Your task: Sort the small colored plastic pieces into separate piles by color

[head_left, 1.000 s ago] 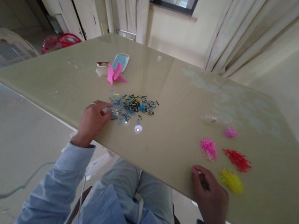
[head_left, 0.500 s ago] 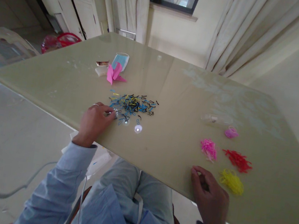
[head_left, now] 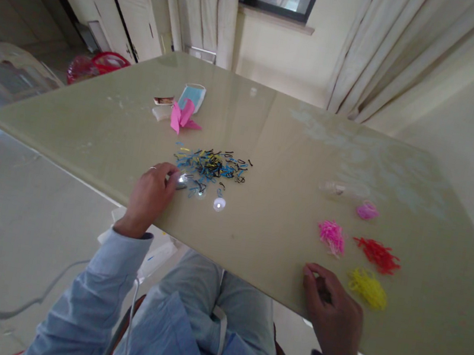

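Note:
A loose pile of small blue, black and yellow rubber bands (head_left: 214,166) lies on the table, left of centre. At its near left edge is my left hand (head_left: 151,191), with thumb and fingers drawn together; whatever they may hold is too small to see. Far to the right, my right hand (head_left: 330,309) rests by the table's front edge, thumb and forefinger pinched. Anything between those fingertips is hidden. Close to it lie a yellow rubber band pile (head_left: 367,288), a red rubber band pile (head_left: 376,255) and a pink rubber band pile (head_left: 331,237).
Behind the pink pile are a purple-pink bundle (head_left: 367,210) and a clear plastic piece (head_left: 343,189). A pink folded paper (head_left: 184,116), a blue face mask (head_left: 192,97) and a small packet (head_left: 163,100) lie at the back left of the table (head_left: 275,219).
My left hand has drawn slightly back to the left, its thumb pulling away from the mixed pile. My right hand and the sorted colour piles have stayed where they were.

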A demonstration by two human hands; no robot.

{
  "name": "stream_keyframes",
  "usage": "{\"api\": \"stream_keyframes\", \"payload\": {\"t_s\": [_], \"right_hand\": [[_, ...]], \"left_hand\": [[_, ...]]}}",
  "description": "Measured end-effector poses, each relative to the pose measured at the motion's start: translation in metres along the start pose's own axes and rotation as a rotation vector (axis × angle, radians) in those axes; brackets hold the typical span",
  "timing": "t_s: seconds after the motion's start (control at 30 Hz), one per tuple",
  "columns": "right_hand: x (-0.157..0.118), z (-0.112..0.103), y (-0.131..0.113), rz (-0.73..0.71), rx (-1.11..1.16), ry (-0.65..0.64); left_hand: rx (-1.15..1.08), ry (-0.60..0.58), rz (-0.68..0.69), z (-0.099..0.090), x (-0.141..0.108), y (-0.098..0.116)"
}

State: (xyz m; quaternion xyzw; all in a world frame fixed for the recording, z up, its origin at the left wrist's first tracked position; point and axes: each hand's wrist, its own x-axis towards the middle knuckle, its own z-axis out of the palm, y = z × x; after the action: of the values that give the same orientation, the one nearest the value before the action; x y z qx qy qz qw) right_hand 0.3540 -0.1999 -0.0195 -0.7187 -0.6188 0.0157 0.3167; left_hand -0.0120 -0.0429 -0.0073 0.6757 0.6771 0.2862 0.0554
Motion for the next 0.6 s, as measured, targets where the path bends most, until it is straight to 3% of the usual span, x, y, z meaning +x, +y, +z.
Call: {"api": "stream_keyframes", "payload": {"t_s": [0.3, 0.6], "right_hand": [[-0.001, 0.0006, 0.001, -0.065, -0.005, 0.03], [-0.0013, 0.0007, 0.0016, -0.068, -0.013, 0.031]], "left_hand": [[-0.004, 0.001, -0.064, 0.0009, -0.001, -0.0009], [-0.02, 0.015, -0.028, 0.0022, 0.0011, -0.0046]]}}
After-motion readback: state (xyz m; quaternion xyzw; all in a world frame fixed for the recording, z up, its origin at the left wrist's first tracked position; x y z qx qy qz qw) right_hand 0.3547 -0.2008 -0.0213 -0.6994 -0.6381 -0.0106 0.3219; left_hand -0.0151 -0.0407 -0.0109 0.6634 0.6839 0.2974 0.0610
